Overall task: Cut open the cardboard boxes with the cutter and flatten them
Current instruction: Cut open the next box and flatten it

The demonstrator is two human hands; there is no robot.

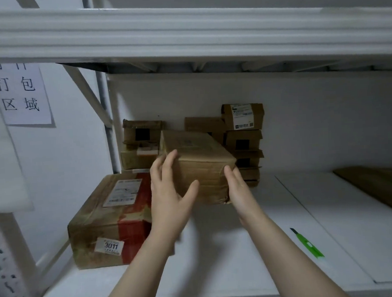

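Our two bare arms reach up from the bottom of the frame. Our left hand point(170, 195) and right hand point(240, 191) are both open, with straight fingers. They press flat on the two sides of a taped brown cardboard box point(197, 157) in the middle of the frame. The left thumb lies across the near face of the box. The box looks lifted a little off the white shelf point(219, 272), but we cannot be sure.

We think the job now is to bring this box to the bare spot near us. We should squeeze evenly from both sides so it does not slip or tip. Then we set it down flat, with a taped seam facing up.

The green cutter point(308, 244) lies alone on the shelf at the lower right, well apart from our hands. A big box with red tape point(108, 221) sits at the lower left, just beside our left hand. Behind are stacks of small boxes point(244, 134). A paper sign point(19, 94) hangs at the upper left.
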